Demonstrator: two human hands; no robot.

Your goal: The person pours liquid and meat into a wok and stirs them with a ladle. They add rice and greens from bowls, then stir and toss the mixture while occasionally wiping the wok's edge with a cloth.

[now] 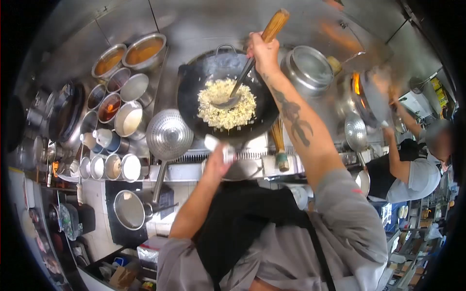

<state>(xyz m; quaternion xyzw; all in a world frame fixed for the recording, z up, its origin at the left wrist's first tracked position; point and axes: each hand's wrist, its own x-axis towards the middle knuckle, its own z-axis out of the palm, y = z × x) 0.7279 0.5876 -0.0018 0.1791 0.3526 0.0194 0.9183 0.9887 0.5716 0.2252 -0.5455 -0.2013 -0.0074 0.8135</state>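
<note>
Right hand [263, 52]: fingers wrapped round wooden handle of long metal ladle [232, 95], bowl down in pale fried rice [226, 104] inside big black wok [190, 97], ctr of the steel cooking surface [194, 170]. Left hand [217, 162]: fingers closed on white cloth at wok's near rim. Perforated steel strainer [168, 135] just left of wok; round sauce pots [127, 119] further left. Co-worker's hand [391, 92] works another pan, far right.

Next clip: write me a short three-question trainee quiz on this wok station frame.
1. True or false: the right hand holds the ladle by its wooden handle.
2. What fills the wok? A) soup B) fried rice C) nothing
3. What does the left hand grip?

Key: 1 true. 2 B. 3 The wok's near handle, through a white cloth.
</note>
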